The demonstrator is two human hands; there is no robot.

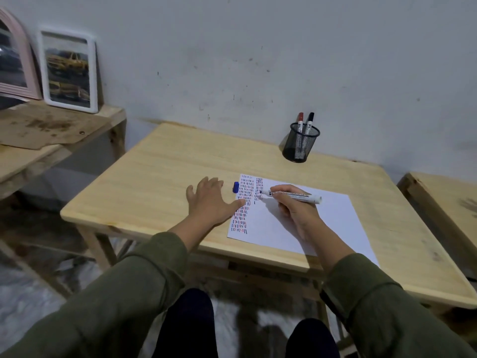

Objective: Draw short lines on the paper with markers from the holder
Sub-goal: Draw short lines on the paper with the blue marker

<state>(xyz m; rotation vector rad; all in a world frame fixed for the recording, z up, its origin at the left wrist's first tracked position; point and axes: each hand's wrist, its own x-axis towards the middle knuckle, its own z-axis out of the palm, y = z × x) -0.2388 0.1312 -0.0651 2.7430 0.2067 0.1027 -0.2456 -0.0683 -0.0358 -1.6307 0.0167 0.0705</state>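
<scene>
A white sheet of paper point(322, 223) lies on the wooden table point(160, 171), its left part covered with columns of short red, blue and dark lines. My right hand point(296, 210) grips an uncapped white marker point(294, 195), tip touching the paper near the second column. My left hand point(209, 202) lies flat and open on the table, its thumb on the paper's left edge. A blue cap point(235, 187) rests just left of the paper's top corner. The black mesh holder point(299, 144) stands at the back with a red-capped marker point(300, 120) and a black-capped marker point(310, 120) in it.
A second wooden table point(51, 130) to the left carries a white picture frame point(69, 71) and a pink arched frame point(18, 60) leaning on the wall. Another wooden surface point(444, 200) is at the right. My knees show below the table's front edge.
</scene>
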